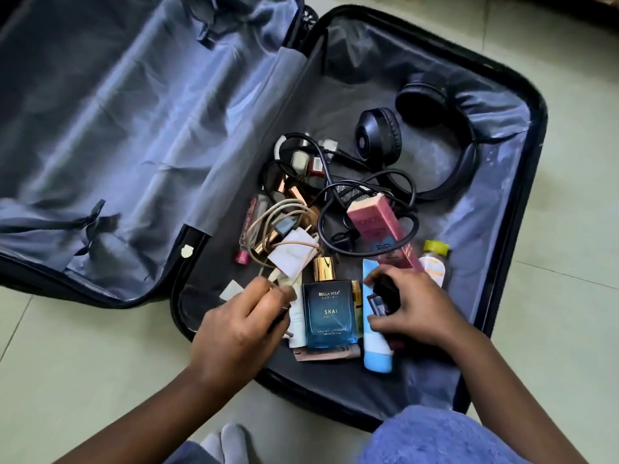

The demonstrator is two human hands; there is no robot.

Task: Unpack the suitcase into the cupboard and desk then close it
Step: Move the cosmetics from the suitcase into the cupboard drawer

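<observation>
The suitcase (502, 380) lies open on the floor, its right half full of small items. At the near edge lies the blue cologne bottle (327, 313) — glass, likely heavy, slick and breakable, so best taken round its flat sides, not the gold cap. The right hand (412, 309) curls round a small dark object (385, 296) over the pale blue tube (376, 346). The left hand (241, 329) pinches something thin — what, I cannot tell.

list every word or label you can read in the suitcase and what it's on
"BELLA VITA", "SKAI" and "EAU DE COLOGNE": blue cologne bottle
Small line under "BELLA VITA" and the bottom line on that bottle: too small to read
Print on the pink box: blurred
Lettering on the lip gloss tube: blurred
</observation>
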